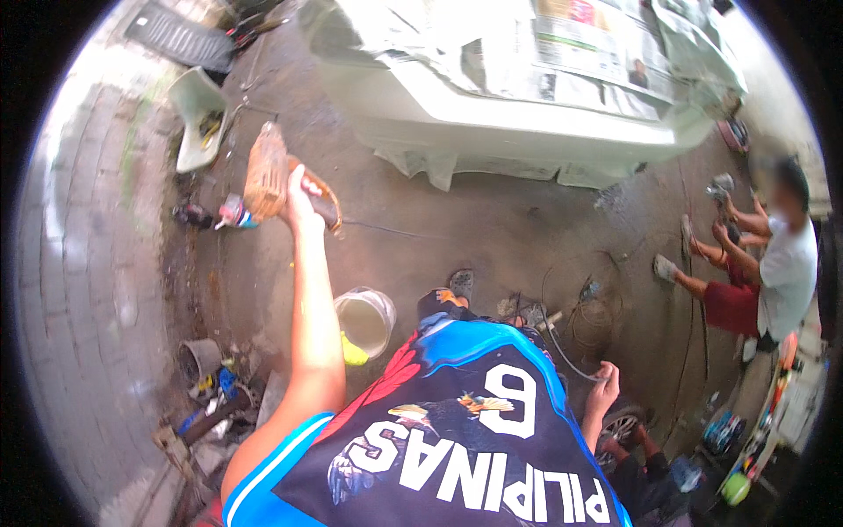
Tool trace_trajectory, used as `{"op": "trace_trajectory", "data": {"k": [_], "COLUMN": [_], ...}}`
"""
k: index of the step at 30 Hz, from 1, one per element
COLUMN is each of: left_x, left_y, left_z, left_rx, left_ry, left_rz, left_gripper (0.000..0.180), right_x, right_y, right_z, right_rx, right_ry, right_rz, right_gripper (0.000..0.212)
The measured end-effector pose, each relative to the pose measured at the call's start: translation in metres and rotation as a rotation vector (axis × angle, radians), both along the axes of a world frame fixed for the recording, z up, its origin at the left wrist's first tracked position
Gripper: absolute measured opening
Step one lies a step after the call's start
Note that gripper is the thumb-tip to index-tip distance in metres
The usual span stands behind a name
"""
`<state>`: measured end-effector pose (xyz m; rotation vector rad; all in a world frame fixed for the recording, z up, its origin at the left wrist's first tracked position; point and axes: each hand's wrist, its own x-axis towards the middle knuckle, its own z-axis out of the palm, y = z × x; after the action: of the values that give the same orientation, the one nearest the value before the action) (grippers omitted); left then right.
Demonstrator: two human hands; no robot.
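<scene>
My left arm reaches forward, and my left hand (301,204) is closed around the grip of a worn orange-brown power tool (267,176). The tool has a slotted body and a curved handle part; its exact kind is not clear. A thin cord (386,231) runs along the wet floor to the right of it. Low on my right side, my right hand (602,393) has its fingers closed on a grey cable (569,358). That cable leads up toward a pale fitting (550,321) near my feet. Between my left forearm and my body stands a white bucket (386,304) of cloudy liquid.
A pale car bumper (527,132) fills the far side, with newspaper (597,53) above it. At right a co-worker (786,263) sits low, holding a tool. A plastic chair (195,123) is far left. Clutter (224,386) lies along the left wall; loops of cable (606,307) cross the floor.
</scene>
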<state>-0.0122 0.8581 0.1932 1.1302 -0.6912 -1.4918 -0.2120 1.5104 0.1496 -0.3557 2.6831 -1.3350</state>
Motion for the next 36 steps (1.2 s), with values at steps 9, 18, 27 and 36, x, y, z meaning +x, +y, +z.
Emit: {"op": "trace_trajectory", "data": {"k": [9, 18, 27, 36], "left_x": [-0.095, -0.040, 0.149, 0.198], "left_y": [0.140, 0.102, 0.101, 0.190], "left_z": [-0.029, -0.044, -0.023, 0.026], "left_rx": [0.045, 0.306, 0.165, 0.056], "left_ry": [-0.155, -0.123, 0.040, 0.360], "left_rz": [-0.705, -0.490, -0.047, -0.147], "left_gripper": [0.018, 0.023, 0.020, 0.016], "right_x": [0.006, 0.022, 0.016, 0.004], "right_y": [-0.011, 0.007, 0.011, 0.026], "right_z": [0.006, -0.002, -0.032, -0.020], "right_rx": [0.025, 0.031, 0.041, -0.021], "right_ry": [-0.066, -0.025, 0.100, 0.199], "right_rz": [-0.130, -0.219, -0.104, 0.023], "right_gripper": [0.029, 0.032, 0.032, 0.034]}}
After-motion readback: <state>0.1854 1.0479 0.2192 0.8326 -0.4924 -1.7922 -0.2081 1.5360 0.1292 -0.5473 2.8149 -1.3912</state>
